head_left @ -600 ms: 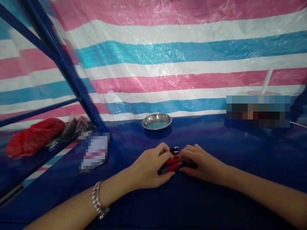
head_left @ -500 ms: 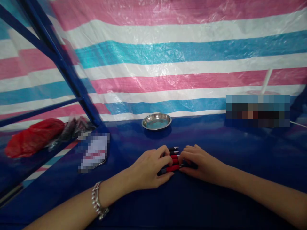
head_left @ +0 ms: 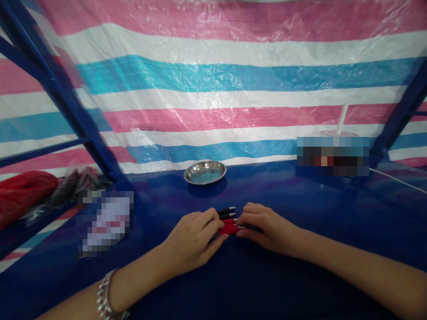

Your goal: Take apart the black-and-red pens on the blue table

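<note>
Pens (head_left: 228, 220): plastic barrels, red & black, semi-gloss; tips look metal, shiny.
Dish (head_left: 205, 172): polished metal, mirror-like.
Table cover (head_left: 300, 275): dark blue plastic sheet, smooth, slight sheen.
Backdrop (head_left: 213, 75): woven plastic tarp, striped, w/ clear crinkled film over it, glossy.
Bracelet (head_left: 106, 298): metal links, bright.
Bag (head_left: 23, 195): thin red plastic.

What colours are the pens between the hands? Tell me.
Red and black pens, silver-tipped; seen in the head view.

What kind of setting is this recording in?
Probably a makeshift work stall: a striped tarp hung on a blue metal frame, with both hands gathering pens on a blue table near a steel dish.
</note>
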### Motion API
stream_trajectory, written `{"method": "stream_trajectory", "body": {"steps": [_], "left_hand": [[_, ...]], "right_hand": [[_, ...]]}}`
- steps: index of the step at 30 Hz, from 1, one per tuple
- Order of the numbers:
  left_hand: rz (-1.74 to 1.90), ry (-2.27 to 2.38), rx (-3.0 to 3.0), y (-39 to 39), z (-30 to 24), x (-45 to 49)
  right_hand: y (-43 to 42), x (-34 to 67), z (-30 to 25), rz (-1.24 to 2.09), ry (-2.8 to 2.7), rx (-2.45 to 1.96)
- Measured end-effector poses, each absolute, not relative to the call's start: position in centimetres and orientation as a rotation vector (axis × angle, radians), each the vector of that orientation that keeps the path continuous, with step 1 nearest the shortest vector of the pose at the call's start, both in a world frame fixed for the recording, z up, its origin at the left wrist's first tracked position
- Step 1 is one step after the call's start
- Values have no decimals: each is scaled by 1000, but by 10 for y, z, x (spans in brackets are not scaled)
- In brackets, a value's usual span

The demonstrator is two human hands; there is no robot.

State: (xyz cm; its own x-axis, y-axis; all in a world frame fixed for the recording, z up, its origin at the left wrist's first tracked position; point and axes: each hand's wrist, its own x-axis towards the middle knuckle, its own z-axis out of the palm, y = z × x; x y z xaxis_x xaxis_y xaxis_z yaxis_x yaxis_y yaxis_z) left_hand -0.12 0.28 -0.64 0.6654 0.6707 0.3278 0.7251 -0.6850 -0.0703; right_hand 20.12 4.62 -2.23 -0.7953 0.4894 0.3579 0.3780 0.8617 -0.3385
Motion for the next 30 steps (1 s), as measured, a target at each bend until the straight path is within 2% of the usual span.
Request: {"method": "stream_trajectory", "body": {"steps": [11, 21, 30], "left_hand": [[-441, -1103, -2520, 3, -5, -1], [-350, -1104, -2524, 4, -10, -1], [-387, -1132, -2500, 3, -8, 0]], "right_hand": [[48, 204, -19, 420, -2471, -658], [45, 205, -17, 288, -2517, -799], [47, 204, -19, 546, -2433, -788]]}}
